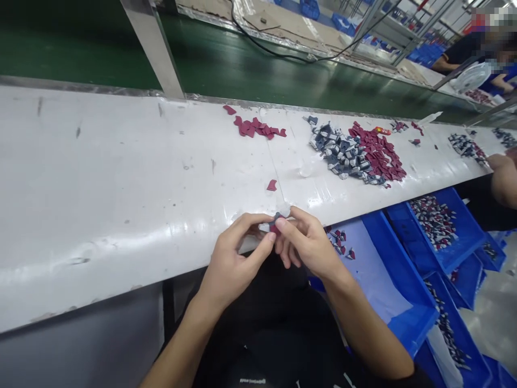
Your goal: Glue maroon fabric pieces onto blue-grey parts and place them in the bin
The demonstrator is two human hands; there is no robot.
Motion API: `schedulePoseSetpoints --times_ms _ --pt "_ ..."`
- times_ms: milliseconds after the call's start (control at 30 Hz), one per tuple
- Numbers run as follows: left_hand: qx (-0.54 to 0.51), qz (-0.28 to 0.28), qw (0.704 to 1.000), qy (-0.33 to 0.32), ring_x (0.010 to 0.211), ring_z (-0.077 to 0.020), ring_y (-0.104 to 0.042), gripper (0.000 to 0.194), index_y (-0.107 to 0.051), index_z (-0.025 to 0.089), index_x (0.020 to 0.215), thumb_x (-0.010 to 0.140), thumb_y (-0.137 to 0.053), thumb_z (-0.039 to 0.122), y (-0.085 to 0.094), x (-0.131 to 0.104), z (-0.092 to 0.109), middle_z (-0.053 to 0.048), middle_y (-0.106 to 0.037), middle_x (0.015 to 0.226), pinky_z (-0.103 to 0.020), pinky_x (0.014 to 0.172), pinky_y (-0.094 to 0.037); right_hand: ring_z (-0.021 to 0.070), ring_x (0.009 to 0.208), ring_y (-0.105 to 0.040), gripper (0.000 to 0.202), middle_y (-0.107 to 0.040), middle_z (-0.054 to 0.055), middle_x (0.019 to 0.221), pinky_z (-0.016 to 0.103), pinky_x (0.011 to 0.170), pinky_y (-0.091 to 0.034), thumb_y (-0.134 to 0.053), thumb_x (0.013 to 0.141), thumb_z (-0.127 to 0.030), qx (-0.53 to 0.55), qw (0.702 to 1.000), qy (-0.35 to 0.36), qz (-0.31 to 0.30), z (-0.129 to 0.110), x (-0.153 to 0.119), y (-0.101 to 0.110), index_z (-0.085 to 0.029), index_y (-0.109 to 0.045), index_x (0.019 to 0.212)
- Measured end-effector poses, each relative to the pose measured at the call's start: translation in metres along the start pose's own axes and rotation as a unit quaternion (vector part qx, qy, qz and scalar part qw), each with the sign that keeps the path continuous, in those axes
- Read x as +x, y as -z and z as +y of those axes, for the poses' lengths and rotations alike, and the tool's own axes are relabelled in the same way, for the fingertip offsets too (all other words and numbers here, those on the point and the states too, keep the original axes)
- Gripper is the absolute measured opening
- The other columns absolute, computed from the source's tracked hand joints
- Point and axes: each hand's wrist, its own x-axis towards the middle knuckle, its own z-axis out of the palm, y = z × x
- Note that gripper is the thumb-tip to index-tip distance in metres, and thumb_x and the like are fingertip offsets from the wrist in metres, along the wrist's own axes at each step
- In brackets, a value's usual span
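Both my hands meet over the front edge of the white table. Between their fingertips is a small dark-grey, white and maroon plastic part point(278, 220). My left hand point(238, 253) pinches it from the left with thumb and fingers. My right hand point(309, 240) closes on its right side, thumb on top; the fingers partly hide the part. Just beyond them a single maroon piece point(272, 185) lies on the table. Farther right sit a heap of grey-and-white parts point(341, 151) and, touching it, a heap of maroon pieces point(379, 153).
Several maroon pieces point(254, 128) lie near the back edge of the white table point(100, 178). At my right stand blue bins point(404, 307) with finished-looking parts. A metal post point(155, 48) rises behind the table by a green belt point(226, 70). A neighbour's hand point(503, 175) is at far right.
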Motion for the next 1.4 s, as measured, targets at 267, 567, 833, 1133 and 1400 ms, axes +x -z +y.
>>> schedulePoseSetpoints --times_ms 267,567,833,1133,1400 --pt "-0.084 0.022 0.995 0.046 0.077 -0.0155 -0.077 0.007 -0.078 0.027 0.106 0.105 -0.073 0.032 -0.017 -0.020 0.010 0.001 -0.079 0.087 -0.027 0.074 -0.064 0.0043 0.037 -0.037 0.051 -0.048 -0.014 0.049 0.016 0.037 -0.028 -0.086 0.099 -0.047 0.020 0.997 0.060 0.042 0.007 -0.023 -0.010 -0.026 -0.044 0.081" --pt "-0.082 0.037 0.995 0.048 0.075 -0.0152 -0.077 0.004 -0.080 0.025 0.099 0.100 -0.076 0.026 -0.032 -0.036 0.015 0.000 -0.079 0.083 -0.025 0.070 -0.063 0.0061 0.041 -0.043 0.032 -0.055 -0.010 0.054 0.019 0.042 -0.033 -0.070 0.111 -0.044 -0.026 0.995 0.081 0.042 0.023 -0.046 0.000 -0.023 -0.059 0.089" --pt "-0.121 0.035 0.989 0.080 0.073 -0.0163 -0.077 0.005 -0.078 0.025 0.102 0.099 -0.078 0.029 -0.039 -0.038 0.018 0.000 -0.079 0.081 -0.028 0.070 -0.065 0.0088 0.049 -0.045 0.026 -0.058 -0.008 0.066 0.023 0.049 -0.037 -0.079 0.103 -0.044 0.034 0.995 0.096 0.018 0.027 -0.053 0.004 -0.023 -0.064 0.102" --pt "-0.100 0.064 0.992 0.049 0.079 -0.0131 -0.075 0.003 -0.078 0.024 0.094 0.096 -0.078 0.022 -0.049 -0.043 0.018 0.001 -0.077 0.087 -0.023 0.073 -0.064 0.0101 0.060 -0.037 0.023 -0.048 -0.007 0.071 0.025 0.057 -0.035 -0.071 0.104 -0.029 0.018 0.991 0.116 0.063 0.028 -0.054 -0.002 -0.023 -0.056 0.088" --pt "-0.131 0.032 0.987 0.084 0.076 -0.0154 -0.075 0.004 -0.076 0.025 0.094 0.097 -0.079 0.026 -0.049 -0.042 0.017 0.001 -0.075 0.081 -0.027 0.071 -0.064 0.0105 0.055 -0.041 0.032 -0.055 -0.006 0.067 0.025 0.053 -0.034 -0.072 0.108 -0.047 0.003 0.992 0.118 0.050 0.028 -0.054 0.003 -0.024 -0.062 0.088"
